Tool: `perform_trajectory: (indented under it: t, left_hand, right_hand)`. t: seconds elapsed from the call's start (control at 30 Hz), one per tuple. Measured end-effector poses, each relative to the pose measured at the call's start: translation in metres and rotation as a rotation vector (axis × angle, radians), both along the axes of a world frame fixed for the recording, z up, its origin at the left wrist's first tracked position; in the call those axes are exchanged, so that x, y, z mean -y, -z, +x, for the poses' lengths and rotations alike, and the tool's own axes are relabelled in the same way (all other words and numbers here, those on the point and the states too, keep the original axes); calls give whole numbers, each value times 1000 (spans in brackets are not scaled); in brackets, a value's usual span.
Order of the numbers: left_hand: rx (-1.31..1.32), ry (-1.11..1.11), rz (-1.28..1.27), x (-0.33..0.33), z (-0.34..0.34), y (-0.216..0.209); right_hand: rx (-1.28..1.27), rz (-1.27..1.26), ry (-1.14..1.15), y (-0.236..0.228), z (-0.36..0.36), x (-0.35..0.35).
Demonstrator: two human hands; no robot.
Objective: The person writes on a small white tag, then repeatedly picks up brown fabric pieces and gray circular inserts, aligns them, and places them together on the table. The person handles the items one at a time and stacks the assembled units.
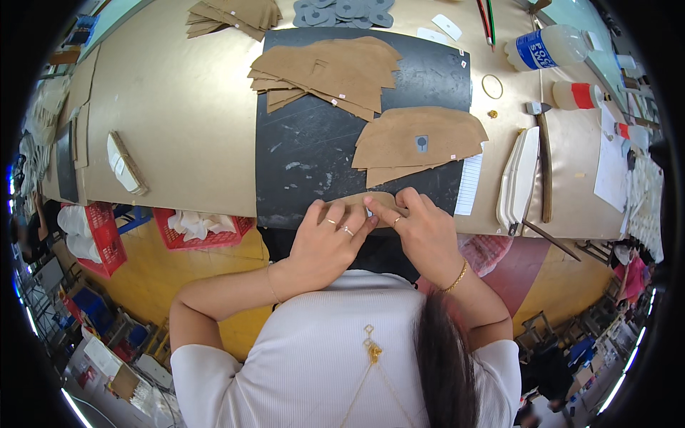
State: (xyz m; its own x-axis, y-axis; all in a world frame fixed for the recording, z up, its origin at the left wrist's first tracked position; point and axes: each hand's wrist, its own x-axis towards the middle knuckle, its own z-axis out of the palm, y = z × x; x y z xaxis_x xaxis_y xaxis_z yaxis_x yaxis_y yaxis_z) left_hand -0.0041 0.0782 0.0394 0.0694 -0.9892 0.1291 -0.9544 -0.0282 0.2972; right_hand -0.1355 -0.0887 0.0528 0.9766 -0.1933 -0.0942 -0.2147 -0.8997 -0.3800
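At the near edge of a black mat (307, 153), both hands meet over a small brown sheet piece (367, 196), mostly covered by my fingers. My left hand (325, 235) is closed on its left part, fingers bent. My right hand (428, 228) grips the right part, its index finger reaching toward the left fingertips. Something small and pale shows between the fingertips, too little to name. Just beyond lies a short stack of brown curved panels (399, 132), the top one bearing a grey patch (422, 144). A fanned stack of similar panels (321, 68) sits farther left.
To the right are a bundle of white curved pieces (519, 178), a hammer (546, 157), lined paper (469, 185) and a bottle (546, 48). Grey pieces (342, 13) lie at the far edge. Red baskets (203, 232) stand below the table's left side.
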Motion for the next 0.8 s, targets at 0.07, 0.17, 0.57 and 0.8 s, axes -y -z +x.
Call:
perform_trajectory:
  t: [0.07, 0.17, 0.57, 0.8]
  left_hand:
    - [-24, 8, 8, 7, 5, -4]
    - [-311, 113, 356, 20, 40, -24]
    - [-59, -312, -136, 65, 167, -28]
    - [5, -284, 171, 102, 201, -11]
  right_hand:
    - [13, 4, -26, -2, 3, 4]
    - [65, 30, -76, -5, 10, 10]
    - [224, -114, 313, -41, 39, 104]
    - [254, 56, 154, -16, 143, 152]
